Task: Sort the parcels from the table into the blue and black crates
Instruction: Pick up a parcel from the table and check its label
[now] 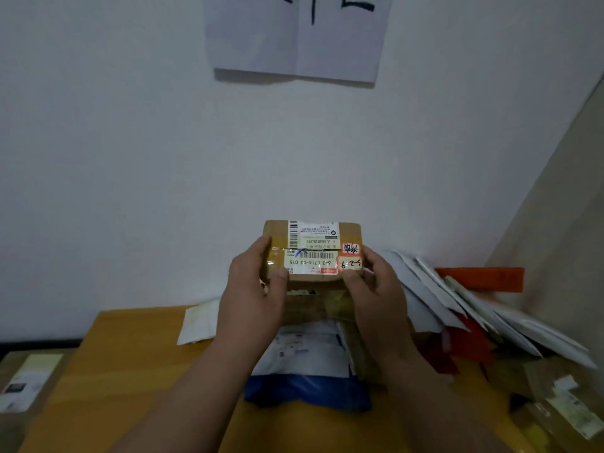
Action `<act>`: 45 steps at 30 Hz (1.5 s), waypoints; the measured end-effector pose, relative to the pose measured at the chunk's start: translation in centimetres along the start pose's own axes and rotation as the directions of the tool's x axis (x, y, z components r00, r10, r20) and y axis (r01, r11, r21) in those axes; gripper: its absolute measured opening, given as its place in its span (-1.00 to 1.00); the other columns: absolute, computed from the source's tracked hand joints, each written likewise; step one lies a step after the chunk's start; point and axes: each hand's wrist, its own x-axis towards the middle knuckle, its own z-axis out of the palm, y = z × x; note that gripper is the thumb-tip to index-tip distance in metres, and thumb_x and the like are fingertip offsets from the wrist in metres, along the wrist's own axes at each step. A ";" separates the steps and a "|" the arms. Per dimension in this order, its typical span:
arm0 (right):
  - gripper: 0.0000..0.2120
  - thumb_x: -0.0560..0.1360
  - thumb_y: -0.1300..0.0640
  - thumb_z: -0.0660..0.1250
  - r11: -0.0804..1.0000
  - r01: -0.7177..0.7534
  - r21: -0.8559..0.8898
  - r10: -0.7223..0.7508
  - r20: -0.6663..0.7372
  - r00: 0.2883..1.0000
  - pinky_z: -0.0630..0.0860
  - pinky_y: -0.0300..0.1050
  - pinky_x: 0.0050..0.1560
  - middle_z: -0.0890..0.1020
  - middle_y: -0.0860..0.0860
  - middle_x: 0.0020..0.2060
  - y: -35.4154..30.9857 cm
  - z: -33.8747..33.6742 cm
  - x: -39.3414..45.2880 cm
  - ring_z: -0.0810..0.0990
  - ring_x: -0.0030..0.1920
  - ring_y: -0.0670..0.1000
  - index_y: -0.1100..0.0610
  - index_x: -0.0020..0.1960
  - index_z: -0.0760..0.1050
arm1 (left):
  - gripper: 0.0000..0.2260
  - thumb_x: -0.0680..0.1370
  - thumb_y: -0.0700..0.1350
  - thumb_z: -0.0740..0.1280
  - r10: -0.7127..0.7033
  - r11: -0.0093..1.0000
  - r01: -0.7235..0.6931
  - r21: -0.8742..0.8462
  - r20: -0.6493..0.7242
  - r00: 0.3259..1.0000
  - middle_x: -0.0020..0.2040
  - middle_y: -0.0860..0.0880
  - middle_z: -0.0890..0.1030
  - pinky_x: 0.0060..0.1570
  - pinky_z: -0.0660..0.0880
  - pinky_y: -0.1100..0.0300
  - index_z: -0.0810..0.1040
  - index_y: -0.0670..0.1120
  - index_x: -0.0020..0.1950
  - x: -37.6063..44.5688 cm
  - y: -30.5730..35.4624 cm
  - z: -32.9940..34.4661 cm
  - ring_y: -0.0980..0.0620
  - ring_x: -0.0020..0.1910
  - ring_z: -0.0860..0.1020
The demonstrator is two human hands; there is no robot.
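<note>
Parcel (312, 248) clamped in our two-handed grip, left hand (253, 289) and right hand (376, 289) at opposite ends; we keep labels facing up to read them.

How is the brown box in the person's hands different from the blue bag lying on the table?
The brown box is stiff cardboard, gripped by both hands above the table; the blue bag is soft plastic, lying flat on it. The box's label faces the camera; the bag's blue part shows none. Both are parcels.
</note>
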 end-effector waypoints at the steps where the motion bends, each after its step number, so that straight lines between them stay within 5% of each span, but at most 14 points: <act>1: -0.70 0.55 0.06 0.30 1.000 0.014 0.004 -0.014 0.003 1.000 0.61 -0.08 0.12 0.59 -0.12 0.16 -0.9 0.7 -1.0 0.58 0.19 -0.09 -0.34 0.12 0.43 | -0.51 0.61 -0.03 0.26 -0.005 1.000 0.005 -0.015 0.003 1.000 0.26 0.18 0.34 0.09 0.41 0.27 0.23 0.14 0.52 -0.5 -0.2 -1.3 0.31 0.08 0.40; 4: -0.68 0.49 -0.08 0.28 0.999 0.041 0.001 -0.041 0.021 0.999 0.59 0.02 0.16 0.60 -0.16 0.15 -2.6 2.6 -4.0 0.57 0.21 -0.07 -0.49 0.11 0.41 | -0.46 0.60 -0.05 0.28 -0.022 0.999 0.023 -0.028 0.011 1.000 0.25 0.14 0.37 0.02 0.39 0.36 0.18 0.18 0.54 -2.2 -1.1 -4.6 0.37 0.08 0.39; 8: -0.62 0.58 0.21 0.31 0.996 0.051 0.079 -0.056 0.058 0.997 0.55 -0.38 -0.05 0.55 -0.24 0.08 -3.7 4.4 -7.4 0.57 0.08 -0.31 -0.29 0.14 0.42 | -0.40 0.59 -0.05 0.30 -0.076 0.997 0.076 -0.016 0.014 0.997 0.28 0.06 0.37 -0.05 0.38 0.32 0.12 0.19 0.56 -4.6 -2.2 -8.3 0.49 0.06 0.35; 11: -0.66 0.57 0.24 0.32 0.989 0.004 0.151 -0.014 0.068 0.998 0.56 -0.37 -0.09 0.60 -0.11 0.10 -4.2 5.2 -9.3 0.60 0.06 -0.26 0.01 0.30 0.45 | -0.29 0.55 0.02 0.36 -0.172 0.983 0.174 -0.052 0.043 0.984 0.25 0.07 0.32 0.02 0.43 0.21 0.03 0.21 0.58 -6.2 -2.2 -10.8 0.32 0.03 0.42; 15: -0.77 0.58 0.29 0.29 0.981 -0.011 0.194 -0.008 0.099 0.995 0.56 -0.36 -0.18 0.64 -0.02 0.03 -4.9 5.3 -10.3 0.63 -0.04 -0.23 0.12 0.21 0.48 | -0.14 0.42 0.07 0.50 -0.300 0.952 0.304 -0.019 0.116 0.947 0.24 0.09 0.25 0.13 0.49 0.11 0.03 0.24 0.56 -7.7 -2.4 -12.7 0.11 0.12 0.42; 19: -0.76 0.60 0.28 0.25 0.979 -0.034 0.200 0.002 0.157 0.988 0.56 -0.34 -0.23 0.64 -0.08 -0.03 -5.7 5.3 -10.1 0.64 -0.11 -0.23 0.10 0.23 0.51 | -0.52 0.38 0.02 0.56 -0.408 0.876 0.453 -0.166 0.247 0.879 0.17 0.04 0.54 -0.19 0.58 0.18 0.45 0.11 0.22 -9.3 -2.3 -13.0 0.04 0.01 0.61; 23: -0.66 0.61 0.15 0.27 0.992 -0.027 0.120 0.012 0.122 0.992 0.65 -0.14 -0.04 0.57 -0.04 0.21 -4.9 5.7 -10.1 0.62 0.10 -0.10 -0.10 0.36 0.43 | -0.63 0.42 -0.07 0.54 -0.477 0.775 0.554 -0.303 0.294 0.828 -0.01 0.01 0.68 -0.19 0.63 0.12 0.45 -0.05 0.12 -10.5 -1.6 -11.4 0.02 -0.11 0.68; 26: -0.48 0.58 0.12 0.34 0.983 -0.135 0.125 0.109 0.194 0.975 0.58 -0.39 -0.17 0.49 -0.09 0.25 -4.1 5.8 -11.2 0.56 0.17 -0.13 -0.11 0.47 0.27 | -0.65 0.44 -0.11 0.52 -0.528 0.718 0.572 -0.397 0.224 0.819 0.00 -0.04 0.66 -0.19 0.65 0.11 0.44 -0.09 0.12 -11.3 0.0 -9.4 -0.02 -0.10 0.68; 31: -0.72 0.60 0.11 0.29 0.973 -0.202 0.115 0.157 0.316 0.936 0.56 -0.34 -0.14 0.59 -0.18 0.11 -2.7 4.2 -11.9 0.59 0.07 -0.19 -0.18 0.23 0.35 | -0.54 0.44 0.04 0.50 -0.516 0.735 0.575 -0.360 0.255 0.818 0.05 -0.06 0.61 -0.19 0.66 0.07 0.38 0.08 0.24 -12.5 1.7 -7.3 -0.05 -0.16 0.69; 35: -0.76 0.59 0.17 0.31 0.969 -0.221 0.110 0.167 0.368 0.915 0.65 -0.13 -0.05 0.65 -0.09 0.07 -2.0 1.9 -10.5 0.65 0.02 -0.11 -0.05 0.22 0.45 | -0.78 0.55 0.15 0.33 -0.493 0.745 0.573 -0.341 0.296 0.818 -0.07 0.01 0.67 -0.25 0.60 0.20 0.47 0.20 0.17 -13.3 2.4 -7.0 0.06 -0.34 0.61; 40: -0.81 0.57 0.23 0.34 0.964 -0.230 0.136 0.153 0.427 0.891 0.66 -0.05 -0.01 0.68 -0.05 0.03 -1.4 1.2 -11.0 0.68 0.01 -0.06 -0.02 0.10 0.49 | -0.76 0.54 0.07 0.36 -0.500 0.709 0.564 -0.423 0.262 0.825 0.06 0.09 0.67 -0.18 0.54 0.29 0.51 0.08 0.18 -13.9 2.0 -7.0 0.15 -0.03 0.65; 45: -0.79 0.56 0.26 0.34 0.966 -0.216 0.141 0.117 0.508 0.854 0.66 -0.02 -0.03 0.69 -0.02 0.00 -1.7 2.4 -12.6 0.69 -0.01 -0.04 -0.01 0.11 0.51 | -0.74 0.53 -0.13 0.38 -0.531 0.595 0.589 -0.547 0.283 0.799 0.04 -0.12 0.69 -0.01 0.58 0.02 0.35 -0.16 0.08 -14.5 0.5 -9.2 -0.05 0.02 0.67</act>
